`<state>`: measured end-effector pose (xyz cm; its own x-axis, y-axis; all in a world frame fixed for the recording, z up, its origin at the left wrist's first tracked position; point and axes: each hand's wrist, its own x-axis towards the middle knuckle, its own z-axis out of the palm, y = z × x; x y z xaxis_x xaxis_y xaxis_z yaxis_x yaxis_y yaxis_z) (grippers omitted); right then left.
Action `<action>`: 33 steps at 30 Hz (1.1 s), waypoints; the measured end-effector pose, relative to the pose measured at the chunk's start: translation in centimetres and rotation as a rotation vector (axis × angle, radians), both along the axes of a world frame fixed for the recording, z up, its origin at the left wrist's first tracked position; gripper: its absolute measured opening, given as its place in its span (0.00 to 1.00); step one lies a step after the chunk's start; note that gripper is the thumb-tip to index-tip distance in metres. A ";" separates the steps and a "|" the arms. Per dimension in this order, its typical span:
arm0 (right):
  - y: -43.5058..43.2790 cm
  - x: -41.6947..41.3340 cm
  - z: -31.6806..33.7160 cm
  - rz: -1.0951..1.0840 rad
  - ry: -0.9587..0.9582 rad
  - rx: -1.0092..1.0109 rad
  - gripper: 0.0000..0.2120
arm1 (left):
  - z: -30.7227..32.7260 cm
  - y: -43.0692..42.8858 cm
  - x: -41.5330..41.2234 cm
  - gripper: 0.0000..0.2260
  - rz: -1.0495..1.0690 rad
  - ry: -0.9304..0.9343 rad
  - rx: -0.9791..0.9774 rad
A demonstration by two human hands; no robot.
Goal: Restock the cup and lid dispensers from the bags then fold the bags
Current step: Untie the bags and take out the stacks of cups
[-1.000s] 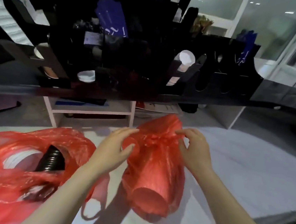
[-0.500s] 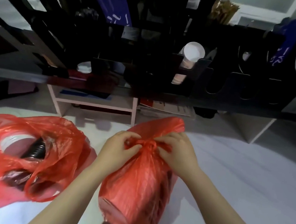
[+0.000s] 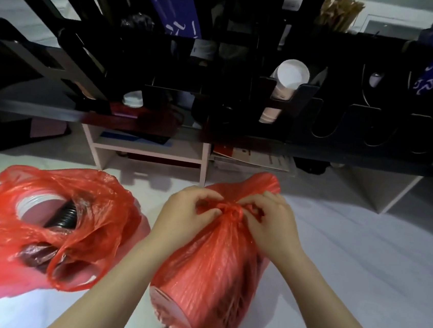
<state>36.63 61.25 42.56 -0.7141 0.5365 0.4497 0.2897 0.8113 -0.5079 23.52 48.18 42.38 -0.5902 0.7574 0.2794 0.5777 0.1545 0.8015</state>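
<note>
A knotted red plastic bag (image 3: 214, 278) lies on the white table in front of me, bulging with a stack of cups. My left hand (image 3: 185, 219) and my right hand (image 3: 270, 223) both pinch the plastic at its knot (image 3: 233, 213). To the left a second red bag (image 3: 51, 229) lies open, showing white lids (image 3: 35, 202) and a stack of black lids (image 3: 62, 218). Behind stands the black cup and lid dispenser (image 3: 244, 92), with white cups (image 3: 290, 76) in one slot and several U-shaped slots at the right.
A low white shelf (image 3: 152, 151) with papers stands under the dark counter board behind the bags. Blue packets (image 3: 177, 7) and wooden stirrers (image 3: 338, 11) sit in the dispenser's top. White table surface (image 3: 360, 259) extends to the right.
Both hands came together from the bag's sides onto its knot and now pinch it. The view tilted down and moved closer to the dispenser.
</note>
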 end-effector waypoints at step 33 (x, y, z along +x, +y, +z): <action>0.0 2.2 -1.8 -0.027 0.268 -0.063 0.06 | -0.6 1.9 3.2 0.10 0.112 -0.046 -0.052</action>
<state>38.88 61.26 40.72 -0.5591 0.5863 0.5862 0.1591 0.7697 -0.6182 26.74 50.08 41.76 -0.6831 0.6989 0.2119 0.5173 0.2582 0.8160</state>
